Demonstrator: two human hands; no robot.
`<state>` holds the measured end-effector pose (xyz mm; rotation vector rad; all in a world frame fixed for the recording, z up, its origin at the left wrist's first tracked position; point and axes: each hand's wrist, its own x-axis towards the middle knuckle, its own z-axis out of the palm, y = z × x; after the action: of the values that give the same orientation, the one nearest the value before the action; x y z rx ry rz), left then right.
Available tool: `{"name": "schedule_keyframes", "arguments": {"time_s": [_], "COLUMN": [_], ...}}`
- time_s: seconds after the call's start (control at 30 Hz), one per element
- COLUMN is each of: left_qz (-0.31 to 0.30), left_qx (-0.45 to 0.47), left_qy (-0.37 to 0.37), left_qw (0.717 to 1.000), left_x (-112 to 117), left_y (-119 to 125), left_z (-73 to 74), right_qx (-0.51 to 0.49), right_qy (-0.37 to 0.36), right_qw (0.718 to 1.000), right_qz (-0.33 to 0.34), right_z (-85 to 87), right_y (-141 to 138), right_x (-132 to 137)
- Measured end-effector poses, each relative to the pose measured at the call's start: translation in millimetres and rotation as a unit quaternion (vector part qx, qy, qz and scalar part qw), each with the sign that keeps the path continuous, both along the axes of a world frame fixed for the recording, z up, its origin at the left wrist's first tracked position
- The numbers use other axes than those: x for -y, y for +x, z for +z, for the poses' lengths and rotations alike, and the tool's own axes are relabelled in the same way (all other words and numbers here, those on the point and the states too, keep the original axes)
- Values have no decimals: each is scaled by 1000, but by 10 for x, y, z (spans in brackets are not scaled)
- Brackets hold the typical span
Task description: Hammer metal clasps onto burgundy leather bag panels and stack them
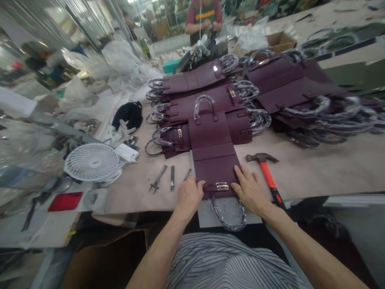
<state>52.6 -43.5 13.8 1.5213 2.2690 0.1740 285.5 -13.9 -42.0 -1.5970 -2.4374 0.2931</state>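
A dark purple handbag panel (215,170) lies unfolded in front of me, with a gold clasp plate (222,186) near its front edge. Its plastic-wrapped handle (230,222) hangs toward me over a grey board (207,214). My left hand (190,192) is closed at the panel's left edge, thumb on top and the other fingers partly hidden. At the right edge, my right hand (251,190) holds the panel, with thumb and forefinger on its surface. A claw hammer (267,174) with a red and black grip lies to the right.
Left of the panel lie metal hand tools (172,178) and a white fan (92,162). Stacked purple bag pieces (204,100) fill the middle, with another pile (297,88) at right. Plastic wrapping (117,68) heaps up at back left. Another person (204,20) works across the table.
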Motion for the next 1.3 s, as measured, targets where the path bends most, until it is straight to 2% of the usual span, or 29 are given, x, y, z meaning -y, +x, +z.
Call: {"name": "schedule_keyframes", "arguments": {"time_s": [0.3, 0.4, 0.53, 0.7, 0.8, 0.9, 1.1, 1.23, 1.3], "left_qz": [10, 18, 59, 125, 133, 106, 74, 60, 69], "left_qx": [47, 81, 102, -18, -82, -112, -41, 8, 81], "left_qy": [45, 49, 54, 58, 40, 23, -60, -48, -13], "left_qw": [998, 995, 992, 990, 987, 988, 995, 997, 994], "left_x": [102, 108, 92, 76, 73, 44, -153, -202, -148], "left_y": [13, -55, -366, -970, -1263, -1476, -1748, -1791, -1759], "left_z": [-1, -37, -78, -12, 17, -3, -47, 28, 77], "right_qx": [-14, -20, -19, -13, -15, -25, -34, -42, -45], "right_qy": [57, 60, 71, 72, 78, 94, 61, 48, 45], "right_qw": [998, 998, 997, 997, 997, 995, 997, 998, 998], "right_qz": [-3, -3, 13, 14, 5, 8, -15, -19, -19], "right_z": [-128, -147, -144, -143, -168, -202, -170, -112, -92], "right_y": [40, 52, 73, 73, 59, 49, 31, 11, 1], "right_x": [56, 58, 56, 43, 44, 47, 72, 94, 101]}}
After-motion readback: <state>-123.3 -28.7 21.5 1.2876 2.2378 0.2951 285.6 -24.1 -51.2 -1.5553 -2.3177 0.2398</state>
